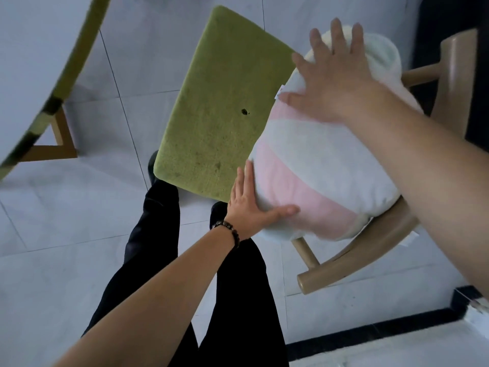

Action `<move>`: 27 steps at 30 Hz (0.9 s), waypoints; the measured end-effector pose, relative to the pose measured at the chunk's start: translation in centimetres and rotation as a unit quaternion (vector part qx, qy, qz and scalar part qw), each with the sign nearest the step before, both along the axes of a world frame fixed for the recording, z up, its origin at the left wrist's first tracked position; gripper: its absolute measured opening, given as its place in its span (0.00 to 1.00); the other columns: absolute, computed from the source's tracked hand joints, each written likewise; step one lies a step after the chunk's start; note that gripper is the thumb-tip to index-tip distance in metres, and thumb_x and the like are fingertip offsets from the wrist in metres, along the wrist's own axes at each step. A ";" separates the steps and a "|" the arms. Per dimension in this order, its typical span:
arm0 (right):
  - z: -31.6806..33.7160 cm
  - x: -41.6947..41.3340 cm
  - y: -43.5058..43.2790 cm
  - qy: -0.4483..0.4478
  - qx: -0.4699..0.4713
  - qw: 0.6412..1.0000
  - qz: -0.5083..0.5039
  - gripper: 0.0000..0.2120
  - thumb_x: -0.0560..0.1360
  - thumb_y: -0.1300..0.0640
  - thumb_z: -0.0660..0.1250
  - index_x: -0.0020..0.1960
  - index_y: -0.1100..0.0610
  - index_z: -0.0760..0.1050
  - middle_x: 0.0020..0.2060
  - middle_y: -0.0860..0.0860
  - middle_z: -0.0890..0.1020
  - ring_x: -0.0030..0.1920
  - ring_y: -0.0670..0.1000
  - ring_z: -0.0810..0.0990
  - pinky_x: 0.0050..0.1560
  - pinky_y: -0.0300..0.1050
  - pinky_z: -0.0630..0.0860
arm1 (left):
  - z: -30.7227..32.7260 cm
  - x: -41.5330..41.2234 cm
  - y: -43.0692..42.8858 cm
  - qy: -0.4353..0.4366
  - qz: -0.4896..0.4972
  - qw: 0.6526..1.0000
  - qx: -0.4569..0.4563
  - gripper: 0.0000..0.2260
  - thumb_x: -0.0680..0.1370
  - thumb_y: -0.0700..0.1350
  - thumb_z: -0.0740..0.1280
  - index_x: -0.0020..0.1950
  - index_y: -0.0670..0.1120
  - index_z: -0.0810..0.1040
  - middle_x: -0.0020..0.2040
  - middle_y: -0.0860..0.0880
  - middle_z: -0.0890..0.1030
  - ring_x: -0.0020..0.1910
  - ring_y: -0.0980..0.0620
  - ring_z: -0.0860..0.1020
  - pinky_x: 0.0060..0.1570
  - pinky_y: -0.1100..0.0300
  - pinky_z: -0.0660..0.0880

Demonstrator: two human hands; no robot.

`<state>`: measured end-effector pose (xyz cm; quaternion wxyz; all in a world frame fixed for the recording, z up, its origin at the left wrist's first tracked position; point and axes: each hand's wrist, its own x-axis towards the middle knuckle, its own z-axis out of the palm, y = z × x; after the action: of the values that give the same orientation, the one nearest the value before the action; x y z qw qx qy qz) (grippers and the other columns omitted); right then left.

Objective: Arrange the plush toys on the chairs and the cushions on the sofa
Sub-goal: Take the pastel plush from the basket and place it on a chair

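Big pink-and-white striped plush toy [312,165] is propped at a tilt against the backrest of the wooden chair [352,263], partly over its green seat pad [222,102].

We see soft, cool daylight with faint shadows and no glare. The right hand [334,83] is motion-blurred, and the wide lens bends the table [31,62] at the left edge.

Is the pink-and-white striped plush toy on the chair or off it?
On it: the plush toy leans against the wooden chair's backrest beside the green seat cushion.
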<state>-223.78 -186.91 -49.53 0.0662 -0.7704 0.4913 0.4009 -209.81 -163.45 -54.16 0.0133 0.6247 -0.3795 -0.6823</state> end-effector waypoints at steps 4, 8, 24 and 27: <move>3.1 -3.2 5.2 -0.052 0.013 0.998 0.026 0.45 0.73 0.23 0.42 0.82 0.47 0.53 0.83 0.59 0.49 0.81 0.65 0.45 0.79 0.67 0.42 | 0.0 0.4 3.2 -0.017 -0.108 0.994 -0.022 0.69 0.56 0.71 0.77 0.72 0.64 0.22 0.81 0.54 0.31 0.81 0.51 0.36 0.80 0.45 0.47; 4.8 -6.6 6.5 -0.036 0.027 0.999 -0.015 0.45 0.72 0.22 0.44 0.82 0.45 0.53 0.83 0.56 0.50 0.82 0.63 0.46 0.80 0.63 0.43 | -0.5 0.6 3.6 -0.031 -0.247 0.966 -0.069 0.68 0.65 0.58 0.81 0.73 0.59 0.20 0.79 0.50 0.27 0.81 0.46 0.35 0.79 0.44 0.51; -3.3 -2.7 -2.4 0.042 0.038 0.996 -0.072 0.43 0.75 0.24 0.45 0.82 0.47 0.52 0.83 0.58 0.49 0.81 0.68 0.44 0.78 0.70 0.43 | -2.9 -3.3 -3.3 -0.001 0.037 0.999 -0.014 0.44 0.68 0.79 0.45 0.81 0.63 0.42 0.84 0.52 0.50 0.82 0.50 0.48 0.79 0.46 0.46; -2.0 -1.7 -1.1 0.003 -0.003 0.999 -0.048 0.40 0.78 0.27 0.45 0.82 0.49 0.54 0.82 0.60 0.51 0.81 0.66 0.45 0.79 0.67 0.44 | -2.8 -2.8 -2.7 -0.026 0.031 0.999 -0.035 0.42 0.70 0.78 0.43 0.81 0.61 0.42 0.84 0.52 0.50 0.82 0.50 0.49 0.79 0.47 0.48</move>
<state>-225.46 -187.99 -51.49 0.0818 -0.7449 0.5291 0.3982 -212.61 -166.12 -56.93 0.0470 0.6529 -0.3837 -0.6514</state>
